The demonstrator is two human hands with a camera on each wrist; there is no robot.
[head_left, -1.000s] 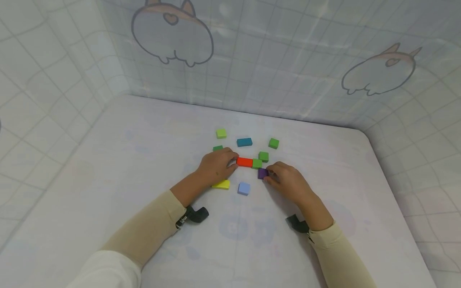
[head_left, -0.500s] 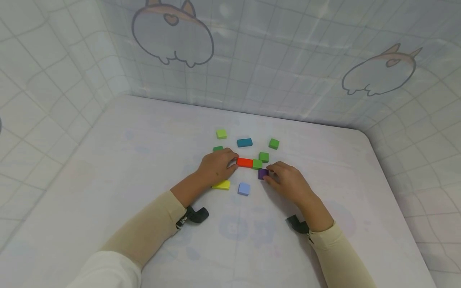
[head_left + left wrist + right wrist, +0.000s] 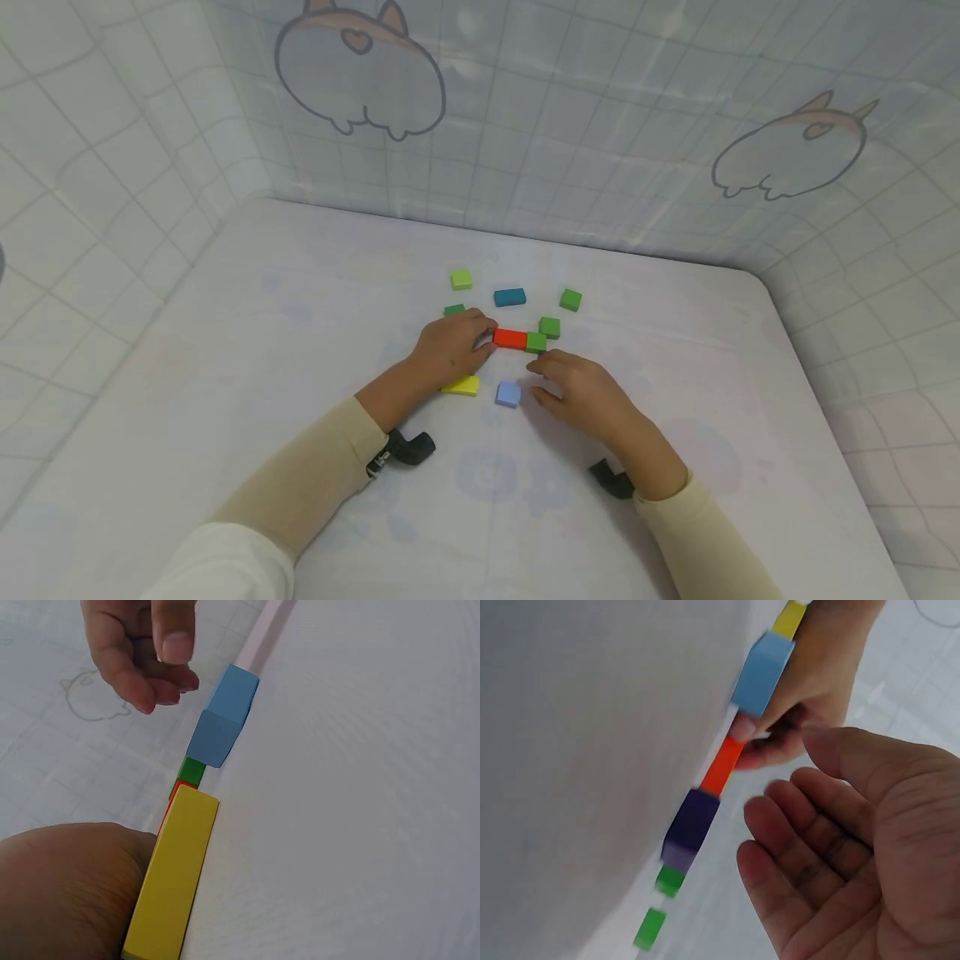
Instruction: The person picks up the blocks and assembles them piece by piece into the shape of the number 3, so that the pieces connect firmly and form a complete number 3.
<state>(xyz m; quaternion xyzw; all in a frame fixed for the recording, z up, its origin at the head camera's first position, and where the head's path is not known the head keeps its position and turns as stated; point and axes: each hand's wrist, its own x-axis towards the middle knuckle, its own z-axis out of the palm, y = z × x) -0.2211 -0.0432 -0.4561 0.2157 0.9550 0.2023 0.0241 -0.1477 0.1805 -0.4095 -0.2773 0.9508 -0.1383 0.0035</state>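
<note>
With thumb and fingertips, my left hand [image 3: 452, 343] pinches the left end of a red block [image 3: 510, 339] lying on the table. A green cube [image 3: 536, 342] sits against that block's right end. My right hand [image 3: 588, 390] hovers just right of a light blue block [image 3: 508, 394], its fingers loosely bent with nothing between them. The purple block [image 3: 694, 821] shows in the right wrist view, in front of the red and green ones; in the head view the right hand covers it. Beside the left hand's heel lies a yellow block [image 3: 172, 874].
Farther back lie a lime block [image 3: 461, 280], a teal block [image 3: 510, 297] and a green block [image 3: 571, 300]. Another green cube [image 3: 550, 327] stands behind the row, and a darker green block [image 3: 454, 310] is partly behind the left hand. A cloth-covered wall [image 3: 570, 167] rises behind the table.
My right hand has let go of the purple block and shifted left and slightly toward me, near the light blue block. My left hand stays at the red block.
</note>
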